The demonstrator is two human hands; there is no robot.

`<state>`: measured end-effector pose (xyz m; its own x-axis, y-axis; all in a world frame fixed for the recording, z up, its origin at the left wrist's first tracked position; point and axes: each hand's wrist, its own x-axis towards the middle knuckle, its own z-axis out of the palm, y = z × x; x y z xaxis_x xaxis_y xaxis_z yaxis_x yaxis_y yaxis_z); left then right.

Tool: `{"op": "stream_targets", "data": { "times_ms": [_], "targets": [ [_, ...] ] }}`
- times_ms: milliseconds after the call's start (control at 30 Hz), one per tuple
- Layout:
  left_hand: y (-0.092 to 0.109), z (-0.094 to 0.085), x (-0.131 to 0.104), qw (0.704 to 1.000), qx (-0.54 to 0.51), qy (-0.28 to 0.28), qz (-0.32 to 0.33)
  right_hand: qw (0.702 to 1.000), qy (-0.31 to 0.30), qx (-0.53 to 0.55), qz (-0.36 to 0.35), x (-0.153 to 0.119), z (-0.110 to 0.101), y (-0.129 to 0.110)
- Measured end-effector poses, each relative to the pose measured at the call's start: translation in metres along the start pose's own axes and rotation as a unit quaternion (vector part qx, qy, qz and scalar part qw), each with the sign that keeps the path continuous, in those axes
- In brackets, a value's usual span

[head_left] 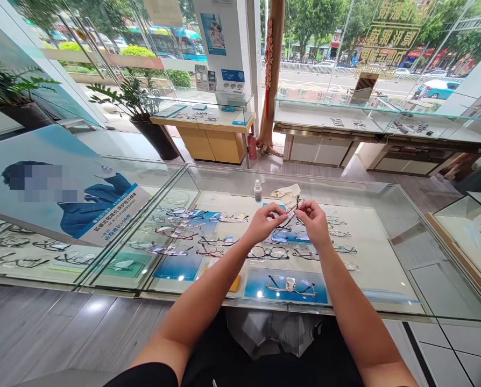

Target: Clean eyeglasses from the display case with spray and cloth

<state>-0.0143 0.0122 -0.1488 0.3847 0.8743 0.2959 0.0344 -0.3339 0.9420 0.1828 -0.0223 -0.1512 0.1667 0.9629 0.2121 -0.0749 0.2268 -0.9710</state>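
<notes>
Above the glass display counter (365,215), both of my hands are raised close together. A thin dark pair of glasses (297,202) is pinched between them, its lenses and temples mostly hidden by the fingers. My left hand (264,223) grips it from the left with thumb and fingers pressed together. On the other side, my right hand (313,221) holds it in a similar pinch. Just beyond the hands lie a crumpled pale cloth (285,191) and a small white bottle (257,191), which stands upright on the glass.
Several rows of glasses (268,252) lie inside the counter under the glass. At the left leans a large advertising board (58,188). Across the aisle are a wooden display case (210,140), a potted plant (151,129), and a red fire extinguisher (252,146).
</notes>
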Motion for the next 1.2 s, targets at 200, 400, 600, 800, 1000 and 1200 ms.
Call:
{"op": "stream_targets", "data": {
  "times_ms": [200, 400, 600, 800, 1000, 1200],
  "targets": [
    [0.0019, 0.0004, -0.0007, 1.0, 0.021, 0.006, 0.003, 0.999, 0.009, -0.036, -0.005, 0.0003, -0.0011, 0.0016],
    [0.001, -0.0001, -0.0002, 0.999, 0.03, 0.011, 0.003, 0.997, 0.03, -0.067, -0.025, -0.0009, 0.0005, -0.0015],
    [0.0014, -0.0018, 0.0013, 0.999, -0.023, 0.013, -0.022, 0.998, -0.018, 0.032, 0.043, 0.0017, -0.0011, 0.001],
    [0.0002, 0.0015, 0.0015, 0.993, -0.107, -0.012, -0.057, 0.996, -0.029, 0.06, 0.067, 0.0041, -0.0036, 0.0002],
    [0.0012, 0.0021, 0.0019, 0.986, -0.145, -0.009, -0.079, 0.992, -0.035, 0.093, 0.083, 0.0042, -0.0038, 0.0018],
    [0.0034, 0.0008, 0.002, 0.985, -0.155, -0.002, -0.077, 0.992, -0.021, 0.082, 0.091, 0.0048, -0.0037, 0.0]
  ]
}}
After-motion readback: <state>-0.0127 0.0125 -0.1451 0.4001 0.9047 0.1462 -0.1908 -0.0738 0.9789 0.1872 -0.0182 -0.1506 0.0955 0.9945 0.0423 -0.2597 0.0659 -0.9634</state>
